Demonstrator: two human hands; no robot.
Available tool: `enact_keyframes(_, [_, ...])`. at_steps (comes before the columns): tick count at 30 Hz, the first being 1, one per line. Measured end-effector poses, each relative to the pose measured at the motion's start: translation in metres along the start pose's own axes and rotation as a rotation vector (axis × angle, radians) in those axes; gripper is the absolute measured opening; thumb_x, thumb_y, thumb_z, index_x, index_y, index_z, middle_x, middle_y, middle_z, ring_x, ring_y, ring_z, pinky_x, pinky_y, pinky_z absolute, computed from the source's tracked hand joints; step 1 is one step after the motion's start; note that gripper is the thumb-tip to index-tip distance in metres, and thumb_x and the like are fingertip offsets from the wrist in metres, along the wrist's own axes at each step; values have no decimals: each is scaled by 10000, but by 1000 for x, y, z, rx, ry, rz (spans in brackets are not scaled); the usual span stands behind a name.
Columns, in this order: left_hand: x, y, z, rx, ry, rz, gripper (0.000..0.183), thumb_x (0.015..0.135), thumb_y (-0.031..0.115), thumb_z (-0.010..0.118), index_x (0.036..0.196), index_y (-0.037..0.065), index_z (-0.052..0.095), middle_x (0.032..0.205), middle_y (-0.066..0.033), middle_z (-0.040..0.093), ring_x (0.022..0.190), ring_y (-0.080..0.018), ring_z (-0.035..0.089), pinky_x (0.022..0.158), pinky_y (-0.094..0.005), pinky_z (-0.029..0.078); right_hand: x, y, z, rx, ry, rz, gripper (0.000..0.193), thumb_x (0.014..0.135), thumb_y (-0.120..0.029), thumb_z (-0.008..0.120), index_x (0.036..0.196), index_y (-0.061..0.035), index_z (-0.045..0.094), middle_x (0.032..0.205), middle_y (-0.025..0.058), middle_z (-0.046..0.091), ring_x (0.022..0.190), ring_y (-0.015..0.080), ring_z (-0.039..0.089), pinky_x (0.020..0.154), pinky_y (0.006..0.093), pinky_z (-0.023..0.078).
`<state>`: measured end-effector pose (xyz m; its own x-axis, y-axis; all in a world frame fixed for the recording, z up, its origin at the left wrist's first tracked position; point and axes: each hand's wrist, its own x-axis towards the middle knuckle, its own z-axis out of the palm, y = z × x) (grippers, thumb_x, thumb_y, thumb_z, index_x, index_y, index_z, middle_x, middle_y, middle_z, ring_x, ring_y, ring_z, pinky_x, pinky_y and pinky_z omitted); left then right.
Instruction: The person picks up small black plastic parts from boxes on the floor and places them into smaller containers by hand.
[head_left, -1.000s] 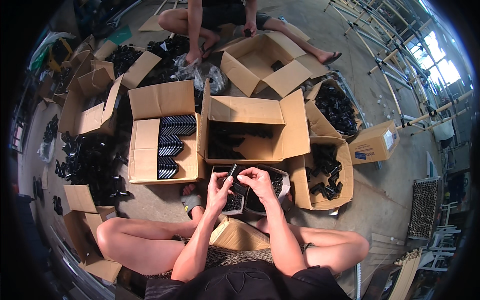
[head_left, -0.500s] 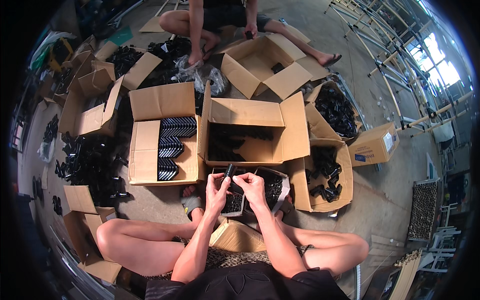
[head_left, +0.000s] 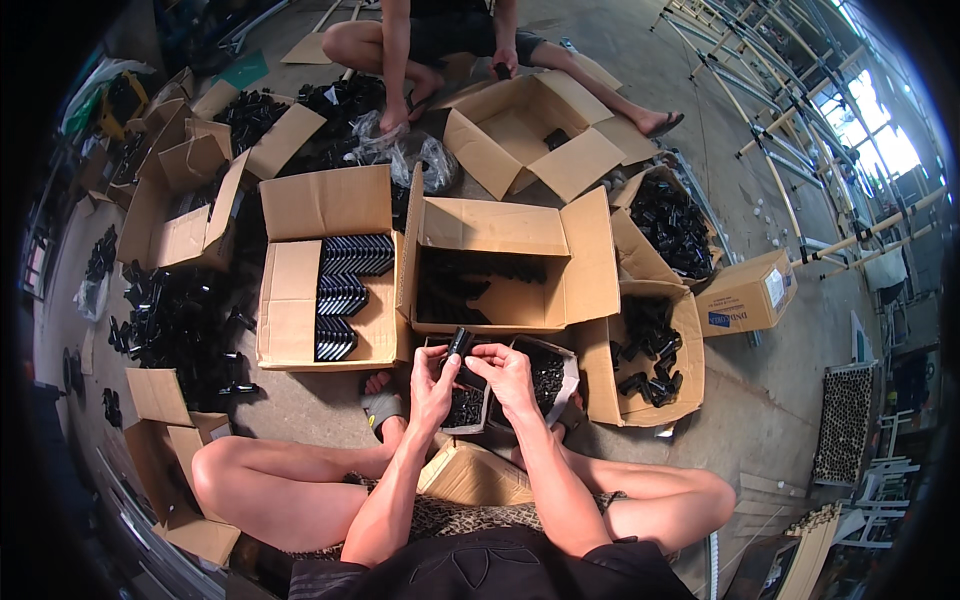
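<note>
Between my hands, above two small bins, is a short black tubular fitting [head_left: 460,341]. My left hand [head_left: 430,392] is closed around its lower part, with the upper end sticking out past the fingers. My right hand [head_left: 512,382] pinches with thumb and fingertips close to the fitting's right side; whatever is in the pinch is too small to make out. Under my hands are small black parts, some in the left bin [head_left: 487,412] and some in the right bin [head_left: 571,384]. Just beyond stands an open carton [head_left: 590,262] with dark pieces in its shadowed inside.
To the left, a carton [head_left: 285,310] holds neat rows of black angled pieces [head_left: 342,294]. Loose black fittings fill a carton [head_left: 597,385] at right and a floor pile [head_left: 175,310] at far left. Across from me, another person's hand [head_left: 505,62] holds a black piece over an open carton [head_left: 480,160].
My right fingers have shifted slightly at the fitting's side. My left hand keeps its hold in nearly the same place. The other person's hand has moved a little.
</note>
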<state>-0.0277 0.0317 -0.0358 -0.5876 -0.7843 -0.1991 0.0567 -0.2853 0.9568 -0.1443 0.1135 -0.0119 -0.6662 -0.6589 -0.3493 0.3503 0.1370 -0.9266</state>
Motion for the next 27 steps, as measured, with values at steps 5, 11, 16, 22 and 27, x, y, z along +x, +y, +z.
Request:
enact_keyframes(5, [0, -1, 0, 47, 16, 14, 290, 969, 174, 641, 1138, -11, 497, 964, -82, 634, 808, -86, 582, 647, -226, 498, 0, 7, 3, -61, 24, -12, 123, 839, -32, 746, 943, 29, 719, 852, 44, 715, 752, 71, 644, 675, 202, 513])
enact_keyframes(11, [2, -8, -1, 94, 3, 51, 262, 983, 149, 617, 1150, -2, 482, 968, -73, 627, 803, -79, 583, 615, -227, 542, 2, 6, 1, -84, -2, -34, 138, 837, -36, 750, 961, 17, 717, 853, 25, 702, 744, 60, 620, 685, 204, 496])
enact_keyframes(16, [0, -7, -1, 62, 19, 9, 303, 963, 181, 651, 1144, -14, 506, 970, -89, 626, 845, -106, 579, 688, -246, 492, 3, 7, -4, -33, -38, 20, 146, 844, -56, 754, 965, 13, 714, 855, 11, 692, 748, 52, 601, 693, 204, 483])
enact_keyframes(22, [0, -2, 0, 23, 24, -7, 298, 962, 178, 653, 1133, -19, 510, 969, -77, 617, 850, -99, 576, 697, -238, 495, 4, 12, -1, -69, -26, 47, 157, 853, -88, 755, 967, 12, 714, 850, 5, 687, 751, 49, 590, 691, 204, 477])
enact_keyframes(27, [0, 1, 0, 57, 22, 2, 296, 960, 173, 656, 1131, -21, 513, 970, -71, 610, 859, -98, 573, 713, -236, 493, 6, 7, -8, -229, -65, 67, 171, 846, -82, 757, 979, 15, 710, 846, 3, 683, 748, 47, 586, 692, 207, 477])
